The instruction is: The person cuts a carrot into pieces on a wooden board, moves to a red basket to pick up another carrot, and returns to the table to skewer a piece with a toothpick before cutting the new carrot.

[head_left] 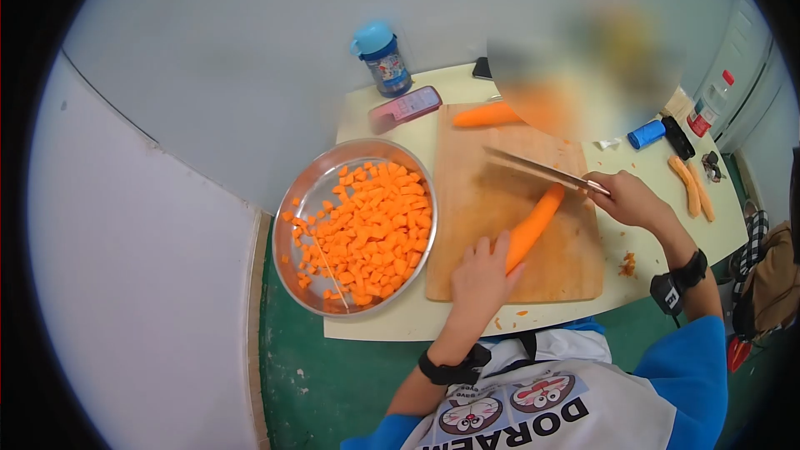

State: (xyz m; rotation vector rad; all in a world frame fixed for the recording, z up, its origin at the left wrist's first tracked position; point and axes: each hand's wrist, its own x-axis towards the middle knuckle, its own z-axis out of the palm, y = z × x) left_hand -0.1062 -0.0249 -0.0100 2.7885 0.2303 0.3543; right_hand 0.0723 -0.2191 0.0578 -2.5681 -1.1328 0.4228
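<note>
The left hand (483, 275) holds a peeled carrot (533, 229) at its near end, the fingers curled over it with the tips pressing its side; the carrot lies slantwise on the wooden cutting board (467, 200), its far end by the knife (542, 168). The right hand (623, 198) has its fingers wrapped round the knife's handle, the blade pointing away to the left above the board (whether its edge touches the carrot, I cannot tell). Left of the board, just beside it, a round metal pan (289, 283) holds a heap of diced carrot (375, 233), with a thin pale stick (331, 271) lying across part of it. Another carrot (486, 115) lies at the board's far edge, partly hidden by a blurred patch. Two more pale orange carrots (693, 187) rest on the surface (642, 225) to the right.
</note>
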